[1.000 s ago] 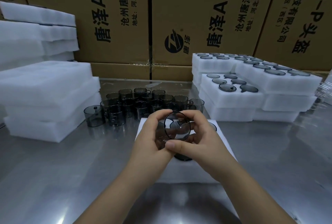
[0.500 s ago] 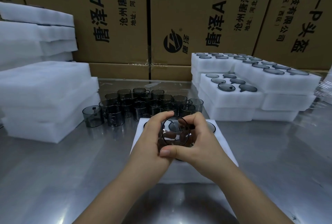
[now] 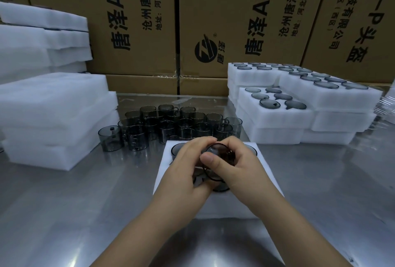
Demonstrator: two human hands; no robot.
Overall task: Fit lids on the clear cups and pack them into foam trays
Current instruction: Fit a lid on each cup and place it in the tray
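Over the near foam tray point(image 3: 222, 209) on the steel table point(image 3: 85, 202), a person's left hand point(image 3: 186, 170) and right hand point(image 3: 241, 170) close their grip on one smoky clear cup point(image 3: 201, 178), the fingers of both curled round it. In the last second the pair has sunk lower over the tray. The right thumb, which sat at the rim before, now lies across the lid point(image 3: 214, 149) and hides much of the disc that showed in full. That reads as the lid being pressed home, with a drop into a tray pocket likely the next step.

The cup is held over the tray's far half; whether its base touches the foam cannot be told. It is tilted, with the lidded mouth facing up and back toward the wearer and the base down and away, so the short cylinder's axis slants from near-high to far-low.

Just beyond the tray stands a cluster of unlidded cups point(image 3: 171, 125). Blank foam slabs point(image 3: 53, 117) are stacked at left, filled trays point(image 3: 277, 117) at right and printed cartons point(image 3: 235, 20) behind.
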